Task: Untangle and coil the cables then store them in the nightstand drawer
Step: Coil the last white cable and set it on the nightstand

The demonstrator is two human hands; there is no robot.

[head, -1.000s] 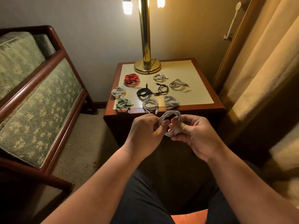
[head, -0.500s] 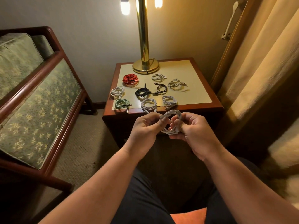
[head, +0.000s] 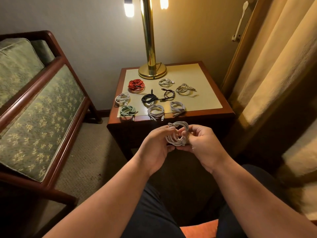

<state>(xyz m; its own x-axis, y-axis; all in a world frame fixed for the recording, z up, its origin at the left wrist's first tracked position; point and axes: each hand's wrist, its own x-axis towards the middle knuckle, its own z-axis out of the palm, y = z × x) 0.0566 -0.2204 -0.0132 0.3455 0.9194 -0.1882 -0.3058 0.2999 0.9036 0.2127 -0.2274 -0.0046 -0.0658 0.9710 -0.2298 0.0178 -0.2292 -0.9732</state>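
In front of the nightstand (head: 221,112), both hands hold one white cable coil (head: 173,140) in the air. The left hand (head: 155,146) pinches its left side. The right hand (head: 202,145) curls around its right side and covers part of the loops. Other coils (head: 155,111) lie on the top. The nightstand's front is in dark shadow, hard to make out.

Room dimly lit. Warm yellow light cast by lamp bulbs (head: 129,7), blown out to glare. Nightstand top (head: 205,86) lit brightest; short shadows thrown beside coiled cables (head: 184,89). Lower corners left dark. Curtain (head: 274,74) blurred at right edge; sofa frame (head: 42,73) bowed by wide-angle lens.
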